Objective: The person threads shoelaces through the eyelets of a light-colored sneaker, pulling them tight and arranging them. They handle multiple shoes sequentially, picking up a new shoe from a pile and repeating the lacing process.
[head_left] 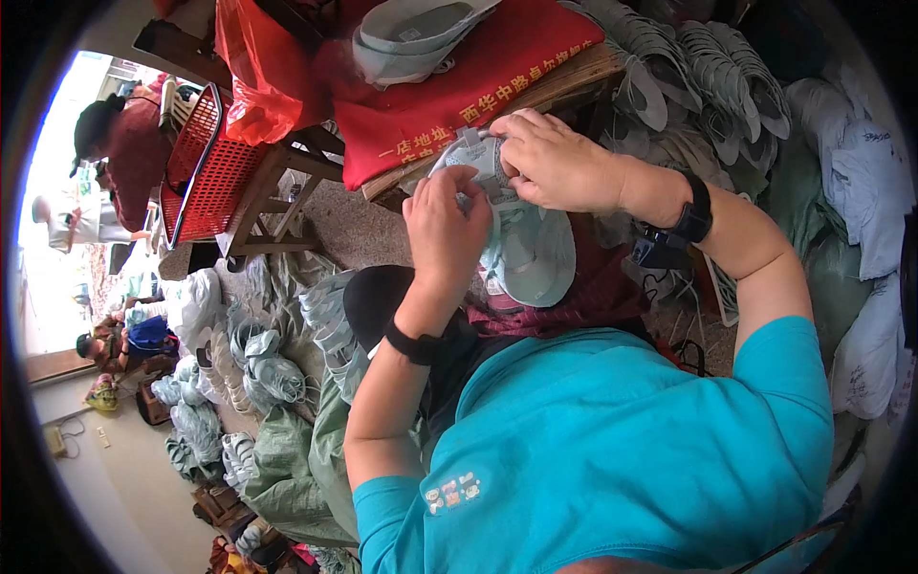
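Observation:
A pale mint-green shoe upper (pixel 535 263) rests over my lap, its far end raised against the table edge. My left hand (pixel 445 225) is closed at the left side of its grey mesh part, fingertips pinched together. From the right, my right hand (pixel 564 163) grips the far end of the same upper, fingers curled over it. A thin pale strip or lace seems to curve beside my left fingertips; what exactly lies between the fingers is hidden. A dark band circles my left wrist, and a dark watch (pixel 693 215) is on my right.
Beyond my hands stands a wooden table with a red printed cloth (pixel 449 105) and stacked pale uppers (pixel 411 38). Rows of uppers (pixel 727 77) and stuffed white sacks (pixel 865 182) crowd the right. A red plastic basket (pixel 199 172) and bundled uppers lie left; other people are farther off.

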The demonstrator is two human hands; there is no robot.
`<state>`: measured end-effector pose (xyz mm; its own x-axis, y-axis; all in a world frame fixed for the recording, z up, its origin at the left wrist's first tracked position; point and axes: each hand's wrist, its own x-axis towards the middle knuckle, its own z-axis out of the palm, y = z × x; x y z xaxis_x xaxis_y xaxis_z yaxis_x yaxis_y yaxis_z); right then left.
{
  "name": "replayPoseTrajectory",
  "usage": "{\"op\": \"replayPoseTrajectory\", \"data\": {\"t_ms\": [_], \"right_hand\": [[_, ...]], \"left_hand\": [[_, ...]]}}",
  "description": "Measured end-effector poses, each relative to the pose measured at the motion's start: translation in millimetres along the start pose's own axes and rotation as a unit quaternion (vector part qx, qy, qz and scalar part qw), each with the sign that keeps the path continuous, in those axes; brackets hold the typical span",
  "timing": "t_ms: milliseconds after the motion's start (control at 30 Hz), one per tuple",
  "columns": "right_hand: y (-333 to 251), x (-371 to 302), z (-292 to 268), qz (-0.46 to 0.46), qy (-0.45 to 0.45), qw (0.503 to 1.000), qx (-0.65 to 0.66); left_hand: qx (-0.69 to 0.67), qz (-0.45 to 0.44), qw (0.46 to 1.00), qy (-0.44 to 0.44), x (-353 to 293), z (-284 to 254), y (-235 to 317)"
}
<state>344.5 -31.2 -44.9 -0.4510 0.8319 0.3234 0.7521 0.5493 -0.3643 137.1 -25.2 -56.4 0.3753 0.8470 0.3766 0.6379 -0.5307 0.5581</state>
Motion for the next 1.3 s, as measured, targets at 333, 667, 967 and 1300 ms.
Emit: {"op": "replayPoseTrajectory", "data": {"t_ms": [333, 667, 967, 1300], "right_hand": [[0.5, -1.9, 3.4, 0.002, 0.097, 0.987, 0.127], [19.4, -3.2, -26.1, 0.001, 0.205, 0.972, -0.116], [176.6, -93.5, -113.2, 0.284, 0.263, 0.867, -0.314], [38.6, -31.9, -45.6, 0.018, 0.015, 0.995, 0.097]], "left_hand": [[-0.130, -0.039, 0.989, 0.057, -9.4, 0.1, -5.2], [-0.066, 0.006, 0.998, 0.001, -23.3, -13.1, -10.0], [0.160, -0.043, 0.957, 0.240, -20.0, -99.8, -144.0], [-0.115, -0.003, 0.990, 0.086, -42.5, -39.2, -63.4]]}}
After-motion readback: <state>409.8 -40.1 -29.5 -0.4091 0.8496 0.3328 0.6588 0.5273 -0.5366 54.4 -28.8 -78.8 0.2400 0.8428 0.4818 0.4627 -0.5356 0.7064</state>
